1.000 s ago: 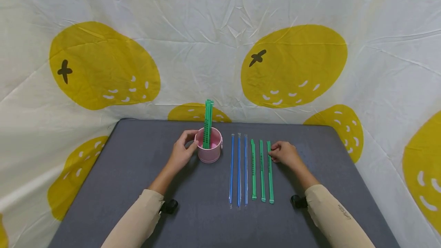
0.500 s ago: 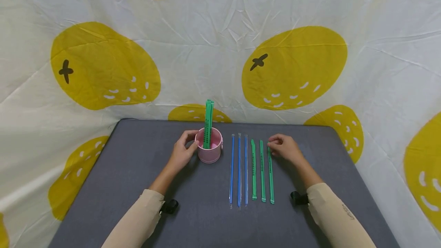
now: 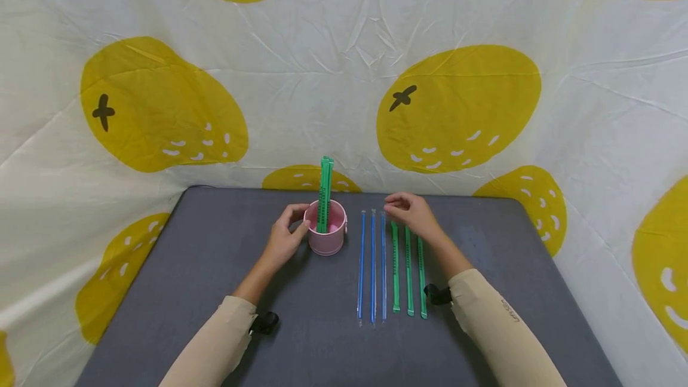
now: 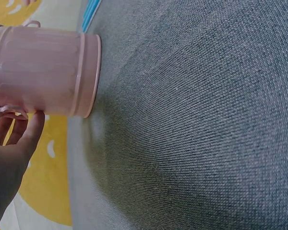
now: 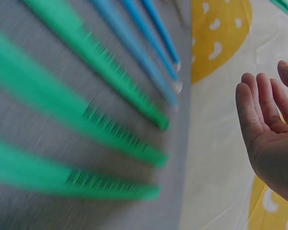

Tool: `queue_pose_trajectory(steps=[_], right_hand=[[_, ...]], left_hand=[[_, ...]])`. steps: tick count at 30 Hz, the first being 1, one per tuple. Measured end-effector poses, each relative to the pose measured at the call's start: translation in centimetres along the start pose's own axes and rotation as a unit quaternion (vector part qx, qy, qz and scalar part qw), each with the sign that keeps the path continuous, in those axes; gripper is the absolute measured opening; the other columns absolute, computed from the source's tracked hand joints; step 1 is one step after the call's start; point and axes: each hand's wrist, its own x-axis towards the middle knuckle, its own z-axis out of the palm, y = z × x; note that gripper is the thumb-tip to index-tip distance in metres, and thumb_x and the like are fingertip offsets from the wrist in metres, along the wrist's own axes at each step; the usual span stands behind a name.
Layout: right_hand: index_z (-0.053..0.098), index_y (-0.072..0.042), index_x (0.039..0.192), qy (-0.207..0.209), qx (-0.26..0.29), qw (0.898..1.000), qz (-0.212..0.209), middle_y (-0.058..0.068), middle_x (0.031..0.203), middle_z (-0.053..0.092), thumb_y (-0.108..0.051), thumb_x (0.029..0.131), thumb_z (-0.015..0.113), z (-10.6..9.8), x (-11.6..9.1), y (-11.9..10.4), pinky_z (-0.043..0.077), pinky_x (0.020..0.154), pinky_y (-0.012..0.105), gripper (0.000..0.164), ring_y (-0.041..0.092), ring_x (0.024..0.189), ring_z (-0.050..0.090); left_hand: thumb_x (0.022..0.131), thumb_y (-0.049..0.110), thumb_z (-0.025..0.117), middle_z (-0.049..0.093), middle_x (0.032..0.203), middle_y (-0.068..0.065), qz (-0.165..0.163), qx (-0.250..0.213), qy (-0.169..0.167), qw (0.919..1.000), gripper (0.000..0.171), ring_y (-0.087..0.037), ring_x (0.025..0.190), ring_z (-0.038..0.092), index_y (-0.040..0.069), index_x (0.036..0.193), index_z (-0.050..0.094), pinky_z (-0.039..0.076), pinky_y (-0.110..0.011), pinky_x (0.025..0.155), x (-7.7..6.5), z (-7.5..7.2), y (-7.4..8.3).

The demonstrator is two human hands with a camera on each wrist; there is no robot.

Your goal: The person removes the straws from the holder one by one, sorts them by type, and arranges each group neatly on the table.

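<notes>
My left hand [image 3: 285, 236] holds a small pink bucket [image 3: 326, 243] by its left side. In the left wrist view its fingertips touch the bucket's wall by the handle mount. Several green paper-wrapped straws [image 3: 325, 190] stand upright inside the bucket. Over the far ends of the straws on the table hovers my right hand [image 3: 411, 214], nothing in its grasp. Its loosely bent fingers also show in the right wrist view, apart from the straws. Under it lie three green wrapped straws [image 3: 409, 279], side by side; the hand and wrist hide part of them.
Three blue straws in clear wrappers [image 3: 373, 273] lie between the bucket and the green straws. All rest on a dark grey table [image 3: 215, 243]. A white cloth with yellow fruit shapes [image 3: 317, 112] hangs behind the table's far edge.
My right hand has let go of the rightmost green straw, lifted, and moved left toward the blue straws. The straws stay in place. The left hand and bucket have not moved.
</notes>
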Motion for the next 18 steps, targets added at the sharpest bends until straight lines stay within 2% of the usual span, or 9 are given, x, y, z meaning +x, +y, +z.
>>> queue_pose_trajectory(steps=[3,8,13,18], right_hand=[[0.062,0.0,0.118,-0.005,0.014,1.0,-0.008,0.024,0.113,0.066,-0.016,0.093,0.064,1.2,1.2,-0.5,0.058,0.082,0.041,0.03,0.038,0.102,0.066],[0.062,0.0,0.119,-0.012,0.002,1.0,-0.021,0.022,0.113,0.068,-0.018,0.091,0.066,3.2,3.3,-1.6,0.058,0.077,0.031,0.033,0.037,0.102,0.066],[0.064,-0.007,0.116,-0.011,-0.02,0.999,-0.036,0.015,0.109,0.07,-0.02,0.09,0.069,4.5,4.7,-2.6,0.058,0.078,0.032,0.03,0.031,0.098,0.068],[0.064,-0.006,0.119,-0.018,-0.02,0.999,-0.043,0.013,0.112,0.071,-0.018,0.089,0.07,5.7,5.8,-3.8,0.057,0.083,0.034,0.033,0.024,0.098,0.069]], left_hand=[[0.094,0.013,0.062,0.055,0.132,-0.022,0.0,-0.001,0.002,1.0,0.043,-0.037,0.124,0.052,-0.003,0.132,0.049,0.044,-0.052,0.103,0.0,0.0,-0.2],[0.094,0.012,0.062,0.055,0.133,-0.021,-0.005,-0.006,0.007,0.9999,0.042,-0.036,0.125,0.052,-0.002,0.132,0.049,0.044,-0.053,0.103,0.1,0.0,-0.3],[0.094,0.013,0.061,0.054,0.134,-0.021,-0.008,-0.004,0.003,1.0,0.042,-0.038,0.126,0.051,-0.001,0.133,0.049,0.044,-0.054,0.102,0.0,0.0,-0.2],[0.094,0.011,0.061,0.053,0.133,-0.025,0.002,-0.011,0.002,0.9999,0.043,-0.042,0.125,0.05,-0.004,0.132,0.048,0.043,-0.057,0.101,-0.1,0.0,-0.3]])
